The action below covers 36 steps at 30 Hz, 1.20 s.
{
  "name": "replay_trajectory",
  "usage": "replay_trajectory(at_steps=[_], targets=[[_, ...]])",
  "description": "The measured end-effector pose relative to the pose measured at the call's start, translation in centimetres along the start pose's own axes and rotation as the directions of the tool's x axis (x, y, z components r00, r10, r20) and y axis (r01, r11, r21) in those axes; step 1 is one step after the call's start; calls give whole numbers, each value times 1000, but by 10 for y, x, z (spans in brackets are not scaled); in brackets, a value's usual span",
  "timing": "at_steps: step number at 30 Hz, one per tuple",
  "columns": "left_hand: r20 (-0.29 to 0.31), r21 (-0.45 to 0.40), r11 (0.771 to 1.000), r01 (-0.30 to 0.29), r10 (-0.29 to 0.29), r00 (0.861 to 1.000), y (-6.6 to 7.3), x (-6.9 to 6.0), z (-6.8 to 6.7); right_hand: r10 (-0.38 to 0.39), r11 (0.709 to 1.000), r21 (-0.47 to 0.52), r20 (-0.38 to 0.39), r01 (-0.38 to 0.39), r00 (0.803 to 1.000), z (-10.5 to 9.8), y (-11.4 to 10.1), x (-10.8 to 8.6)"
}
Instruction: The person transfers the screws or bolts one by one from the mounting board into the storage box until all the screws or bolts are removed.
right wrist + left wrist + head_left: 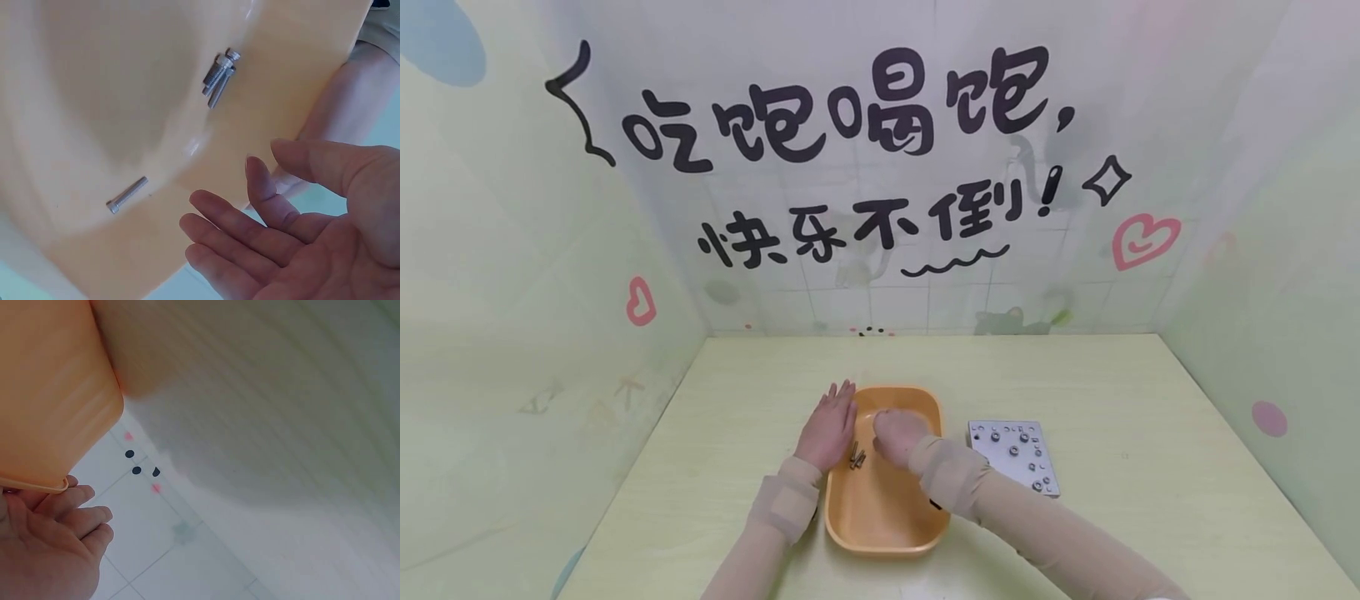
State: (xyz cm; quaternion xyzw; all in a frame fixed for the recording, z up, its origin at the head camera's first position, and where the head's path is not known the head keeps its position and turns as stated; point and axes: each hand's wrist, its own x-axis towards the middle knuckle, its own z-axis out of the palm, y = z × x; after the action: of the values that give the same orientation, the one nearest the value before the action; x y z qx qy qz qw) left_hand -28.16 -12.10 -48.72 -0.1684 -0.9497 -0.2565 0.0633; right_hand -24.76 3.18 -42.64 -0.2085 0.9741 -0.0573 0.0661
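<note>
You are resting your left grip (pixel 827 429), fingers loose, against the side of one orange tray (pixel 887 521) on the bench (pixel 1120 500). Your right grip (pixel 901 437) is hanging over it, fingers spread, holding nothing. Inside, one screw (pixel 127 195) is lying alone; at least three screws (pixel 217 76) are bunching together. One metal plate (pixel 1017 468) is sitting right.

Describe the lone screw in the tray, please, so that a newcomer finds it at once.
On the pale table, find the orange tray. Inside it, in the lower left of the right wrist view, lies a silver screw. It lies alone, while the other screws are bunched together.
</note>
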Motion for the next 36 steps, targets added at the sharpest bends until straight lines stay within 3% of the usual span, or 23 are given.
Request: replay_trajectory(at_steps=[12,22,36], targets=[[-12,-5,1000,-8,8,1000,0,0,1,-6,993,120,-115,20,993,-19,16,-9],[1,-12,1000,-8,8,1000,0,-1,0,65,971,240,-235,-7,970,-26,58,-27],[7,-28,1000,-4,4,1000,1,-1,0,216,948,270,-169,-166,962,-21,125,-65]])
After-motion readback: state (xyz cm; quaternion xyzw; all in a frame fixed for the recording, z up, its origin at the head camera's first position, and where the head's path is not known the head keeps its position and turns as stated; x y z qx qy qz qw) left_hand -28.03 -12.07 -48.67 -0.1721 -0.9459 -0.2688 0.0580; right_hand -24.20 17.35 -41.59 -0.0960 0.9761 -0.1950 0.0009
